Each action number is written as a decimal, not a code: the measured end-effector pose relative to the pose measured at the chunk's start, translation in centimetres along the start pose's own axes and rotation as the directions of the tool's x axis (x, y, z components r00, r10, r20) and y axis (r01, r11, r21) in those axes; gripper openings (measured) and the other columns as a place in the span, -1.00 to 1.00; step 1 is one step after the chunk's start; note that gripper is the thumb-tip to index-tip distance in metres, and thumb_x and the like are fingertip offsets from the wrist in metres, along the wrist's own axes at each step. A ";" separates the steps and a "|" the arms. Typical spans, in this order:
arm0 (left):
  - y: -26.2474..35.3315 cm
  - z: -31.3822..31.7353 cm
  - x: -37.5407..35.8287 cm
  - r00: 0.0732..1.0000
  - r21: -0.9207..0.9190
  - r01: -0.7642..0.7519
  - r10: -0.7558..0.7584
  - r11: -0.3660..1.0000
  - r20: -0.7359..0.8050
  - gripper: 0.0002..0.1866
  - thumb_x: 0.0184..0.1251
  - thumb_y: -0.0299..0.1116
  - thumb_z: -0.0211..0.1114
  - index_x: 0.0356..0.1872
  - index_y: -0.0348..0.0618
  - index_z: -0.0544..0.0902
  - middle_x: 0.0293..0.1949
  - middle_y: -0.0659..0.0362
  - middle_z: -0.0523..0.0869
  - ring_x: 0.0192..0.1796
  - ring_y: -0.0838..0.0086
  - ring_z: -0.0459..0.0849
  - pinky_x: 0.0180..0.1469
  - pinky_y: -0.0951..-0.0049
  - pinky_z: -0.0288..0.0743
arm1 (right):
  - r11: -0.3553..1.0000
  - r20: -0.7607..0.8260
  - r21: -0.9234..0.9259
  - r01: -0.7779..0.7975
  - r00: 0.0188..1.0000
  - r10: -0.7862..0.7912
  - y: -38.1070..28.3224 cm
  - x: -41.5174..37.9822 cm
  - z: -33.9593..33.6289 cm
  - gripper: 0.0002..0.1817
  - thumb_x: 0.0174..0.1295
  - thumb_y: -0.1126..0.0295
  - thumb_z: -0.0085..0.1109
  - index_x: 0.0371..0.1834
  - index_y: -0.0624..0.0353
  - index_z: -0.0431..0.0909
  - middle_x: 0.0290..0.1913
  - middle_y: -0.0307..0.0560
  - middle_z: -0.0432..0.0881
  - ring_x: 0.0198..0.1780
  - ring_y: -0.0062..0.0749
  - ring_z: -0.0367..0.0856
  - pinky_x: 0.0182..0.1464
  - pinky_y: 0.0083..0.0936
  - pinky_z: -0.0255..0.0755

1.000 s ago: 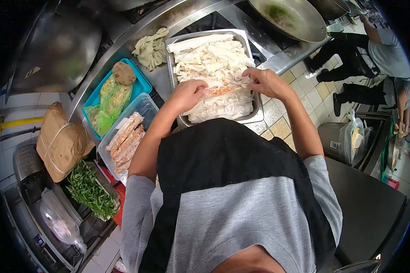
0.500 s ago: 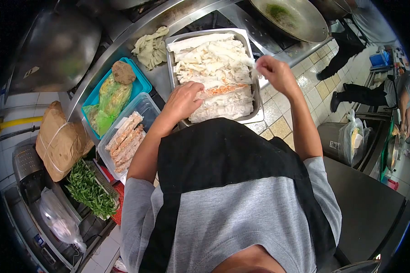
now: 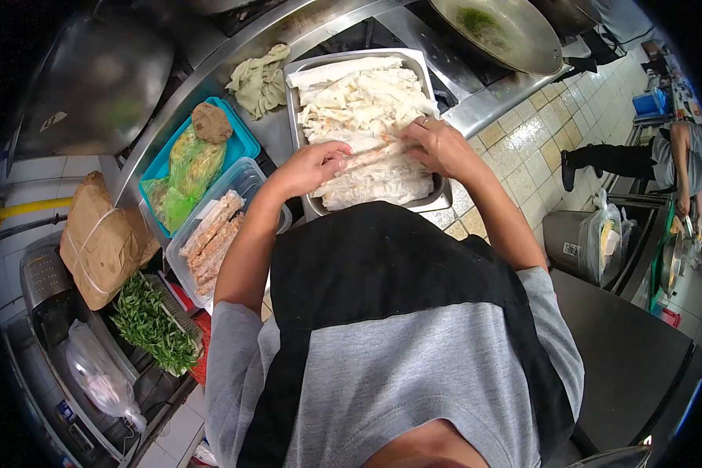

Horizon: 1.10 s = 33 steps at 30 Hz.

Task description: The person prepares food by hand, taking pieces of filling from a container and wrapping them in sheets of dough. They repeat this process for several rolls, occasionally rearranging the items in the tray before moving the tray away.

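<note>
A steel tray (image 3: pixel 295 117) holds white, flaky sheets (image 3: pixel 359 97) toward its far side and pale rolls (image 3: pixel 374 187) at its near side. Between them lies a roll with orange filling (image 3: pixel 366 157), now largely covered in white. My left hand (image 3: pixel 320 165) pinches at the left end of this roll, thumb and fingers close together. At its right end, my right hand (image 3: pixel 437 144) has its fingers bent down onto the white wrapping. A clear plastic box (image 3: pixel 181 273) left of the tray contains several orange-flecked rolls (image 3: pixel 214 238).
Left are a teal tray (image 3: pixel 246 144) with a green bag, a crumpled cloth (image 3: pixel 259 82), a paper sack (image 3: pixel 97 242) and green leaves (image 3: pixel 152 324). A large pan (image 3: pixel 503 35) sits at the upper right. A person (image 3: pixel 682 156) stands at far right.
My right hand has come down and left from the tray's right edge onto the roll. White wrapping now covers most of the orange filling. People at the right have shifted.
</note>
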<state>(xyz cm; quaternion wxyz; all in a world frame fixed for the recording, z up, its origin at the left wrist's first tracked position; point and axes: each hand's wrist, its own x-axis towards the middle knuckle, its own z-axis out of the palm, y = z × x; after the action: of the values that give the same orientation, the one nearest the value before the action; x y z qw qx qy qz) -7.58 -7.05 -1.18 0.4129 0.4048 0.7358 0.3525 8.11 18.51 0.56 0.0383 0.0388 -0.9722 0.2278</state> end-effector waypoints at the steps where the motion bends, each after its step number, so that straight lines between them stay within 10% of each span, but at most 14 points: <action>1: -0.5 -0.1 0.1 1.000 -0.043 -0.001 0.002 0.999 0.021 -0.61 0.43 -0.27 0.23 0.19 -0.22 0.53 -0.10 0.05 0.72 0.00 0.39 0.68 0.02 0.37 0.53 | 1.000 0.007 -0.026 -0.010 1.000 0.010 0.0 0.1 0.0 -0.79 0.08 0.41 0.33 -0.22 0.14 0.61 -0.12 0.03 0.65 -0.09 0.00 0.64 -0.10 -0.23 0.52; 4: -1.1 -0.1 0.4 0.997 -0.213 -0.042 0.054 0.976 0.052 -0.66 0.45 -0.29 0.21 0.14 -0.23 0.57 -0.05 0.04 0.69 0.00 0.43 0.66 0.02 0.40 0.51 | 0.988 0.196 0.072 -0.140 0.973 0.123 0.4 0.0 -0.9 -0.81 0.08 0.41 0.32 -0.24 0.16 0.60 -0.15 0.03 0.66 -0.15 -0.02 0.66 -0.13 -0.22 0.52; 7: 1.9 0.2 0.1 0.993 0.185 0.121 -0.116 0.975 -0.037 -0.71 0.42 -0.31 0.21 0.04 -0.24 0.64 -0.04 0.03 0.67 -0.01 0.31 0.66 0.03 0.34 0.50 | 0.980 0.255 0.025 -0.199 0.949 0.186 1.1 0.1 -1.2 -0.81 0.12 0.30 0.29 -0.25 0.13 0.63 -0.15 -0.01 0.67 -0.16 -0.01 0.66 -0.12 -0.18 0.52; 10: 0.8 1.1 0.3 0.945 0.502 -0.113 0.249 0.858 -0.213 -0.74 0.37 -0.31 0.23 -0.05 -0.23 0.68 -0.12 0.00 0.67 -0.05 0.13 0.65 0.01 0.24 0.50 | 0.994 0.091 0.060 -0.092 0.992 0.086 0.9 -0.1 -0.5 -0.80 0.14 0.28 0.29 -0.25 0.14 0.66 -0.10 0.00 0.68 -0.12 -0.03 0.66 -0.08 -0.18 0.53; 33: 0.3 1.2 1.3 0.942 0.312 -0.102 0.193 0.945 -0.276 -0.81 0.17 -0.42 0.39 -0.21 -0.25 0.69 -0.29 0.08 0.67 -0.25 0.29 0.70 -0.15 0.36 0.56 | 0.956 0.156 0.239 -0.168 0.979 0.133 -1.5 2.2 0.8 -0.84 0.13 0.39 0.31 -0.27 0.21 0.62 -0.28 0.05 0.71 -0.22 -0.11 0.69 -0.13 -0.27 0.53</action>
<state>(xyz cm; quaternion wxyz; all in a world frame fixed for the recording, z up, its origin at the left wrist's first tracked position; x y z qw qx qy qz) -6.85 -5.52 -1.80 0.2029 0.4574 0.8016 0.3273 6.00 16.71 0.69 -0.0517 -0.0154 -0.9359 0.3481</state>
